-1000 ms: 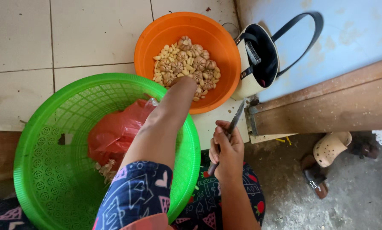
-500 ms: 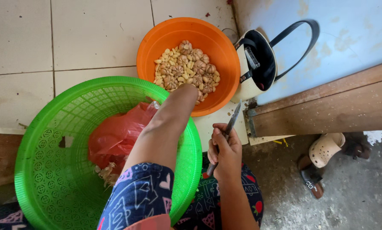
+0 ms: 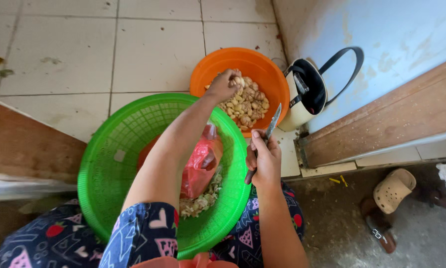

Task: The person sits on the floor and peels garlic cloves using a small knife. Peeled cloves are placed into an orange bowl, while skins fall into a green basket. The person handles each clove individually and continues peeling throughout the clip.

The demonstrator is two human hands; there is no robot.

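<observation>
I am looking down at the green basket (image 3: 109, 173), which is sitting closest to me and serving as my landmark; inside it a red plastic bag (image 3: 199, 164) is lying over a heap of pale peelings (image 3: 203, 201). Just beside the basket's right rim, my right hand (image 3: 264, 160) is wrapping tight around the handle of a small knife (image 3: 270, 126), thumb pressing on top, the blade pointing up and away toward the far bowl. My left arm is stretching across the basket, and beyond its far rim my left hand (image 3: 224, 85) is reaching into the orange bowl (image 3: 262, 69), fingers curling narrowly around one of the peeled garlic cloves (image 3: 248, 106) at the top of the pile. The bowl is touching the basket's far edge. Right of the bowl, a white kettle (image 3: 307, 97) with a black handle is standing against the blue wall (image 3: 402, 34). Well to the right of the basket, a tan sandal (image 3: 394, 187) is lying on rough ground.
</observation>
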